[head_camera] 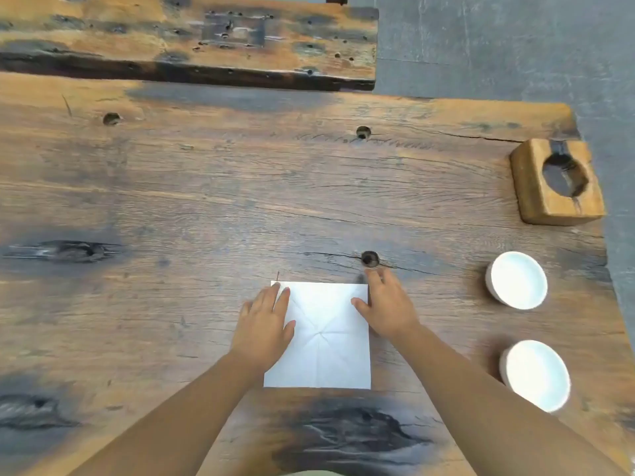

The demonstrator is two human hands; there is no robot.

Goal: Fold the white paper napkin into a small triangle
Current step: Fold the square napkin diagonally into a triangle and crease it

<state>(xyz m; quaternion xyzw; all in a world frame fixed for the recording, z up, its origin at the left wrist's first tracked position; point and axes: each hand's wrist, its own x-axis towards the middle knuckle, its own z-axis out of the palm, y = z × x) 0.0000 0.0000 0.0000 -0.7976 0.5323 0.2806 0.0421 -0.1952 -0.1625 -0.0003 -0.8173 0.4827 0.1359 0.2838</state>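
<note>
The white paper napkin (326,341) lies flat and unfolded on the wooden table, near its front edge. Faint crease lines radiate from its centre. My left hand (264,324) rests palm down on the napkin's left edge, fingers spread toward the far left corner. My right hand (385,304) lies over the napkin's far right corner, with the thumb on the paper and the fingers on the wood beyond it. Neither hand has lifted any part of the napkin.
Two white bowls stand to the right, one further back (518,280) and one nearer (536,374). A wooden block with a hole (556,182) sits near the table's right edge (608,269). A wooden bench (189,39) runs behind the table.
</note>
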